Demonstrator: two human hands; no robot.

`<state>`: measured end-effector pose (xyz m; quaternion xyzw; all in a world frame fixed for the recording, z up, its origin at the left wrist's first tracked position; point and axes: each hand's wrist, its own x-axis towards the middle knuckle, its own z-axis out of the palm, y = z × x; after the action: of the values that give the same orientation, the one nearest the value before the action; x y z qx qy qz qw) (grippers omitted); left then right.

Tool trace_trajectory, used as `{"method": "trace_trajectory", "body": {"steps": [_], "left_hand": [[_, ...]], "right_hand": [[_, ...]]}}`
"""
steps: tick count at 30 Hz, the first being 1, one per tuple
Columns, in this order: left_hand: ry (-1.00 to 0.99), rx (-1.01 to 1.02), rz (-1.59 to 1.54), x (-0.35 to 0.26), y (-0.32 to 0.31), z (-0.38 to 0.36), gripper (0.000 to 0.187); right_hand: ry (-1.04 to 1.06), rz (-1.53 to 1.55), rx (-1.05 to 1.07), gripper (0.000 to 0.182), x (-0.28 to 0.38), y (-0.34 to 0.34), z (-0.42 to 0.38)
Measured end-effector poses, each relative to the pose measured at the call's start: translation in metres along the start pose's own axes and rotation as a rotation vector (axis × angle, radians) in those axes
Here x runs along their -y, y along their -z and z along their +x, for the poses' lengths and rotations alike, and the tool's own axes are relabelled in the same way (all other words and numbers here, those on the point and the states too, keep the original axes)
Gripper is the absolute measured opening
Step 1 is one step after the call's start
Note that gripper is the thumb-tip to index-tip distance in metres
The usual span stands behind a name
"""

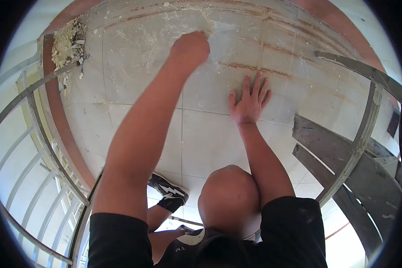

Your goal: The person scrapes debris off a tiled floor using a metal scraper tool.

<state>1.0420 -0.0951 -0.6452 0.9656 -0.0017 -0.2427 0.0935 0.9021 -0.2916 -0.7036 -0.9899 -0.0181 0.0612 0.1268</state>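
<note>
My left hand (190, 47) is clenched in a fist and pressed on the grey tiled floor (134, 80) at a patch of white, scratched residue. Whether anything is inside the fist is hidden. My right hand (250, 100) lies flat on a tile further right, palm down, fingers spread, holding nothing. Rust-coloured streaks (254, 69) run across the tiles between and beyond the two hands. My bare knee (228, 196) and a black shoe (167, 190) are below the arms.
A heap of crumbled plaster debris (69, 42) sits at the floor's far left corner. A reddish border strip (64, 129) and a metal railing (31, 147) run along the left. Dark planks on a metal frame (344, 156) stand at the right.
</note>
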Motion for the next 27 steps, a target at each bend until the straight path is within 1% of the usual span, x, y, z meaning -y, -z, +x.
{"method": "trace_trajectory", "body": {"steps": [1,5,7,8,9,10,11,12,14,18,20,23,24,26,27], "left_hand": [[0.156,0.013,-0.095,-0.010,0.001,-0.004,0.032],[0.143,-0.061,-0.147,0.000,0.016,0.038,0.034],[0.028,0.164,0.082,0.007,0.017,0.056,0.037],[0.040,0.162,0.075,0.005,0.010,0.038,0.037],[0.035,0.055,0.015,-0.003,-0.004,0.004,0.034],[0.023,-0.057,-0.039,-0.010,-0.010,-0.013,0.032],[0.083,-0.051,-0.065,-0.014,-0.007,-0.009,0.030],[0.081,-0.051,-0.064,-0.015,0.000,0.003,0.030],[0.031,0.108,0.035,-0.013,0.012,0.024,0.029],[0.017,0.051,0.008,-0.014,0.002,0.018,0.030],[0.071,-0.069,-0.086,-0.018,-0.009,0.003,0.027],[0.024,-0.096,-0.078,-0.016,-0.001,0.023,0.029],[0.021,-0.094,-0.072,-0.015,0.004,0.032,0.029],[0.052,0.035,-0.060,-0.021,0.012,0.050,0.030],[0.049,0.037,-0.067,-0.023,0.006,0.045,0.030]], "right_hand": [[0.001,0.002,0.000,0.067,0.001,0.001,0.000],[0.003,0.008,-0.007,0.066,0.001,0.001,-0.002],[0.008,0.012,-0.015,0.066,0.000,0.001,-0.001],[0.014,0.009,-0.015,0.066,0.000,0.001,0.001],[0.007,0.008,-0.014,0.066,0.000,0.001,0.000],[0.002,0.009,-0.016,0.066,0.001,0.002,0.000],[0.004,0.006,-0.016,0.066,0.001,0.002,0.000],[0.007,0.002,-0.017,0.066,0.001,0.002,0.000],[0.008,0.006,-0.008,0.066,0.001,0.003,-0.004],[0.002,0.014,-0.030,0.066,0.001,0.001,0.000],[0.010,0.010,-0.042,0.065,0.001,0.001,0.004],[0.002,0.019,-0.036,0.065,0.000,0.001,-0.001],[0.001,0.024,-0.044,0.065,0.002,0.001,0.000],[-0.009,0.025,-0.038,0.065,0.003,0.002,0.000],[-0.001,0.023,-0.019,0.065,0.001,0.003,0.000]]}}
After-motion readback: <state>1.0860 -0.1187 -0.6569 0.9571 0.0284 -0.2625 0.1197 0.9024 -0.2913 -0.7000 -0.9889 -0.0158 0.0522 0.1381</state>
